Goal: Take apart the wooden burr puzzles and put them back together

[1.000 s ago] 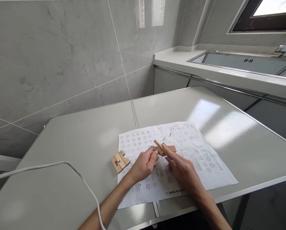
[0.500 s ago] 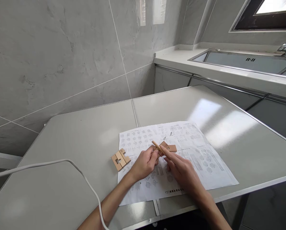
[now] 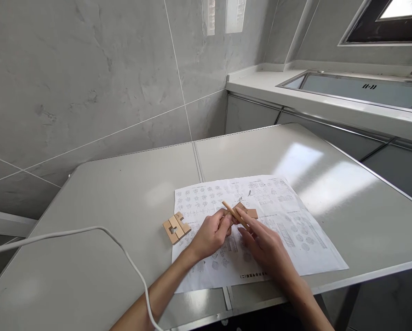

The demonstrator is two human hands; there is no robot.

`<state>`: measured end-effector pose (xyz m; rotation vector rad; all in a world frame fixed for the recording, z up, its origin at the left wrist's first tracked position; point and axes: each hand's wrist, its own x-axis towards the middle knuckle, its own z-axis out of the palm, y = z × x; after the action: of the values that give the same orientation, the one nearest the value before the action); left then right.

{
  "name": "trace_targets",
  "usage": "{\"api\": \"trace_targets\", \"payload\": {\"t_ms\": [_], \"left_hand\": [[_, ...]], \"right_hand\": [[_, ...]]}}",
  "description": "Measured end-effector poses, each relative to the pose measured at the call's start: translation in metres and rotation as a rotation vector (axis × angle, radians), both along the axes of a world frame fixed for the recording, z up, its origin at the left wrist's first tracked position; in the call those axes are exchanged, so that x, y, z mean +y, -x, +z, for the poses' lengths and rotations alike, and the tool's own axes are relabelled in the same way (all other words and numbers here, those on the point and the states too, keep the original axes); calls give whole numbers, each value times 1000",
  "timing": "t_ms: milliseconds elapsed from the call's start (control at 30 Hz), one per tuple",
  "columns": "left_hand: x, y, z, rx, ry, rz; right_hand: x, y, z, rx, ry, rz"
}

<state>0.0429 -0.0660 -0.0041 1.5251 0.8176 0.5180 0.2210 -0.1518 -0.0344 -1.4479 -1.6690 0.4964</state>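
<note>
Over a printed instruction sheet, my left hand is closed around a wooden puzzle piece, mostly hidden by the fingers. My right hand pinches a slim wooden strip that slants up to the left and crosses the left hand's fingertips. Just beyond the fingers lies another brown wooden piece, partly covered by the right hand. Left of the hands, several notched wooden pieces lie side by side across the sheet's left edge, with a gap between them.
A white cable hangs in front of the left forearm. The sheet lies on a pale table with a seam down its middle. Behind are a grey tiled wall and a counter with a sink.
The view has shifted slightly, so everything sits a little differently in the picture. Both hands keep nearly the same pose, and the right fingers have shifted slightly along the strip.
</note>
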Motion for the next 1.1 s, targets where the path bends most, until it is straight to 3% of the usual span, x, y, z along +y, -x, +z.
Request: {"api": "trace_targets", "payload": {"t_ms": [300, 500, 767, 967, 1100], "left_hand": [[1, 0, 3, -265, 203, 152], [7, 4, 1, -398, 339, 156], [10, 7, -2, -477, 382, 165], [10, 7, -2, -452, 365, 159], [10, 6, 0, -448, 355, 151]], "right_hand": [[6, -5, -10, -73, -138, -319], [9, -8, -23, -145, -106, -309], [8, -10, -26, -160, -56, -308], [6, -6, -14, -123, -38, -279], [5, -3, -1, -48, -131, -313]]}}
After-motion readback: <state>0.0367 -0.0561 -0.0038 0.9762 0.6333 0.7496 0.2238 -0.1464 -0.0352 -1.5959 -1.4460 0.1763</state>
